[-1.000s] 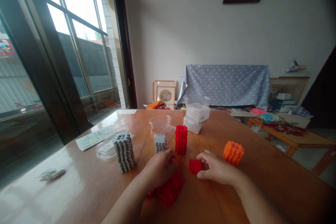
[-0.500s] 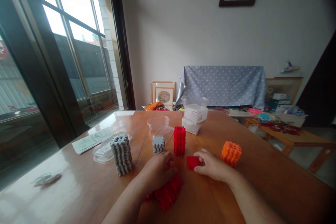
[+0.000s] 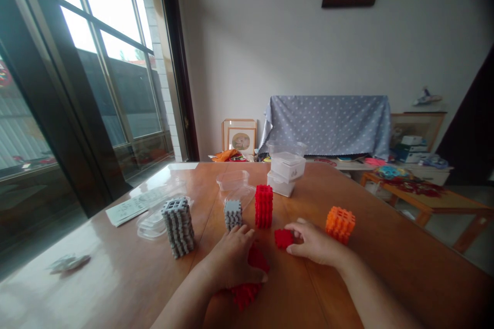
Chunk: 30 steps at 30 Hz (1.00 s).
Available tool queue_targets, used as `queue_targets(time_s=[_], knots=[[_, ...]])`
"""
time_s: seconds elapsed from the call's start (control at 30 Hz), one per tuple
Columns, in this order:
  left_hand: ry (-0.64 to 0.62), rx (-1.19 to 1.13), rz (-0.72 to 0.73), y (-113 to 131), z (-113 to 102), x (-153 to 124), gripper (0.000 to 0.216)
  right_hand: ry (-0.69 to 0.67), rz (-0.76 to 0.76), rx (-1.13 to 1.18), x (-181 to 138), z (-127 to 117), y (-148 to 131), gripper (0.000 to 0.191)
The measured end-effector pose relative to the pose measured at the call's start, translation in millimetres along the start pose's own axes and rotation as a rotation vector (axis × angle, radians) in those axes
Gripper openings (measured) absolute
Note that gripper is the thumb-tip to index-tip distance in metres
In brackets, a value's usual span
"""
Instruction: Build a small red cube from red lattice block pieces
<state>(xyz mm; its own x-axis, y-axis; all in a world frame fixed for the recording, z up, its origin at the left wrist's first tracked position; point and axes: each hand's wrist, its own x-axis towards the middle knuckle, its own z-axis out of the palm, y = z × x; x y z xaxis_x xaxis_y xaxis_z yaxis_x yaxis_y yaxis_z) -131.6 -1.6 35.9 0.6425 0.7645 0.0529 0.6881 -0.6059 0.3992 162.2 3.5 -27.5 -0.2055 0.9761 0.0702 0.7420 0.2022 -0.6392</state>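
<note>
My left hand [image 3: 235, 262] is spread over a heap of red notched plastic building pieces [image 3: 247, 290], thumb apart from the fingers and partly covering the heap. Between the thumb and fingers of my right hand [image 3: 311, 241] is a small red stack of building pieces [image 3: 283, 239], held low at the tabletop. Just beyond my left fingertips stands a short grey stack [image 3: 233, 214]. An upright red stack [image 3: 264, 206] is behind and between both hands. To the right of my right hand stands an orange stack [image 3: 340, 224].
A tall grey stack [image 3: 178, 227] stands left on the wooden table [image 3: 127, 277]. Clear plastic lids [image 3: 152, 223], papers [image 3: 129, 207] and a crumpled clear packet [image 3: 69, 263] lie farther left. Clear containers [image 3: 285, 167] are piled at the back, beside an open tub [image 3: 232, 180].
My left thumb has swung out away from the fingers, and the hand has opened over the red heap. My right hand stays with the small red stack in nearly the same place.
</note>
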Motion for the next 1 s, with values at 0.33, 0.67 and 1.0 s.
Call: queue_targets(time_s=[0.33, 0.67, 1.0], knots=[[-0.064, 0.034, -0.024, 0, 2, -1, 0.087, -0.016, 0.035, 0.025, -1, -3, 1, 0.063], [0.005, 0.0, -0.004, 2, 2, 2, 0.045, 0.085, -0.001, -0.01, 1, -2, -2, 0.057], [0.298, -0.392, 0.157, 9, 0, 4, 0.045, 0.017, -0.128, 0.469, -10, 4, -56, 0.052]])
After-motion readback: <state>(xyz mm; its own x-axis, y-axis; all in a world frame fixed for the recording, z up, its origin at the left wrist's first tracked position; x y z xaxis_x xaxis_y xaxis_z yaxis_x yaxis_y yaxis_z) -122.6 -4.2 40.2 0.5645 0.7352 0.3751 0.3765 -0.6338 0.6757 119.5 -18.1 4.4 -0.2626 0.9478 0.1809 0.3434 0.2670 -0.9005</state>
